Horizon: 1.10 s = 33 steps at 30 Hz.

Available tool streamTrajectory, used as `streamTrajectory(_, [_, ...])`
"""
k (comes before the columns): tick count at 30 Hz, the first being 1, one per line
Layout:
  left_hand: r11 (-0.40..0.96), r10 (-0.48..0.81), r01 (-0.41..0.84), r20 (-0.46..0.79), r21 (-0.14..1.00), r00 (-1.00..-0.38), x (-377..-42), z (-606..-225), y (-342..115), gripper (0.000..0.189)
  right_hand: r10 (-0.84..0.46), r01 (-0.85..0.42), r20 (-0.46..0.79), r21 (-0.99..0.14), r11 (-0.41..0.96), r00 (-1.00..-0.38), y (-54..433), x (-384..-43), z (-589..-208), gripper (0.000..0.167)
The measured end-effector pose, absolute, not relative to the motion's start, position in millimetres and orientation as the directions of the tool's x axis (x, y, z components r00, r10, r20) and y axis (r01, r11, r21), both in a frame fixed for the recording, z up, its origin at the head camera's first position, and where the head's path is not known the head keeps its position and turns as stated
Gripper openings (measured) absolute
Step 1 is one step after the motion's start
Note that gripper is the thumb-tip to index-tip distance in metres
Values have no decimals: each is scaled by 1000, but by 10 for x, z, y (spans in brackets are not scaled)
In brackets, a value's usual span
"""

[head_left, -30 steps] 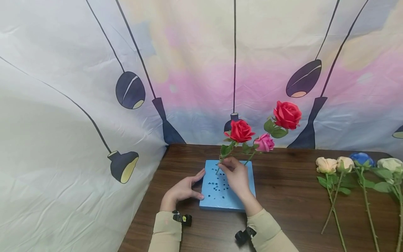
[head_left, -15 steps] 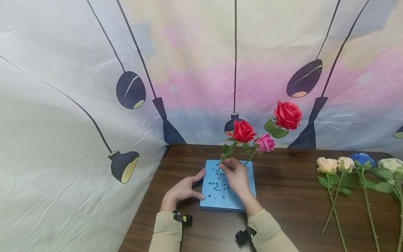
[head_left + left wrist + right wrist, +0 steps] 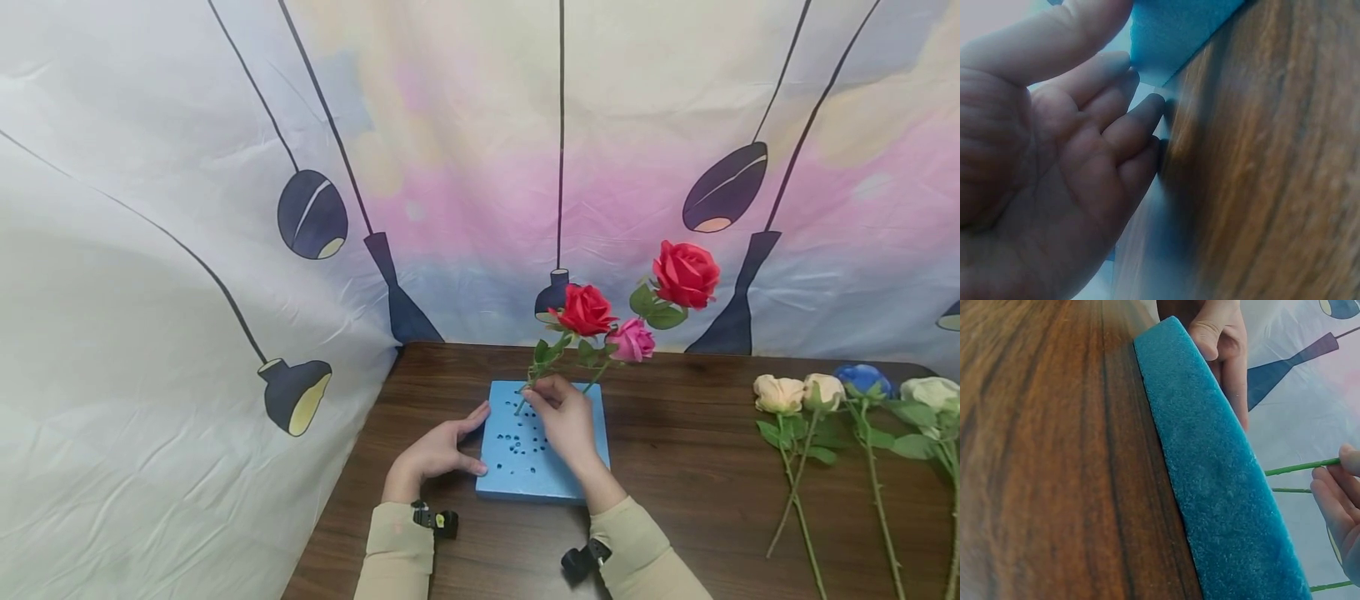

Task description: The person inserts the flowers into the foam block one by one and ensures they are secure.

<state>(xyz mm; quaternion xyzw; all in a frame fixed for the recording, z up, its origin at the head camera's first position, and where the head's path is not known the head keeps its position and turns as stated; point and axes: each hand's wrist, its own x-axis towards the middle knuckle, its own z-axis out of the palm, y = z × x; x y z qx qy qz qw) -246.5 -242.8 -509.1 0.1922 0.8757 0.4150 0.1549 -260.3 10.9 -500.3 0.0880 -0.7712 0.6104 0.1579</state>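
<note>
In the head view my right hand [image 3: 567, 421] pinches the green stem of a red rose [image 3: 587, 309] between thumb and fingers, above a blue foam block [image 3: 510, 483] dotted with holes. The stem leans right, its lower end at the block's top; whether it sits in a hole is hard to tell. My left hand [image 3: 442, 450] rests against the block's left edge, thumb and fingers spread and fairly straight. A pink rose [image 3: 632, 340] and a second red rose [image 3: 686, 275] rise behind my right hand, which hides their lower stems. The right wrist view shows the pinched stem [image 3: 1300, 467].
Cream roses [image 3: 778, 393], a blue rose [image 3: 864, 380] and a whitish rose [image 3: 930, 392] lie on the right of the brown wooden table [image 3: 675, 467]. A printed cloth [image 3: 480, 167] hangs behind the table and along its left side.
The head of the pinched red rose has tilted a little to the right, nearer the pink one. Both hands and the foam block stay nearly in place.
</note>
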Motion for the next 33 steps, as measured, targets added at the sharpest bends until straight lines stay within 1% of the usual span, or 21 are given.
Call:
streamTrajectory(11, [593, 466, 214, -115, 776, -877, -2484, -5063, -2418, 101, 58, -312, 336, -917, 250, -940, 147, -2610, -4984, 9])
streamTrajectory(14, [591, 472, 215, -116, 778, -874, -2484, -5068, -2425, 102, 50, -298, 322, -915, 271, -945, 157, -2607, -4992, 13])
streamTrajectory(21, [601, 462, 204, -128, 773, -877, -2455, -5069, -2446, 103, 9, -276, 292, -913, 301, -956, 183, -2548, -4980, 29])
streamTrajectory(33, [603, 452, 203, -120, 772, -884, -2444, -5082, -2437, 103, -65, -267, 261, -898, 350, -963, 438, -2488, -4921, 30])
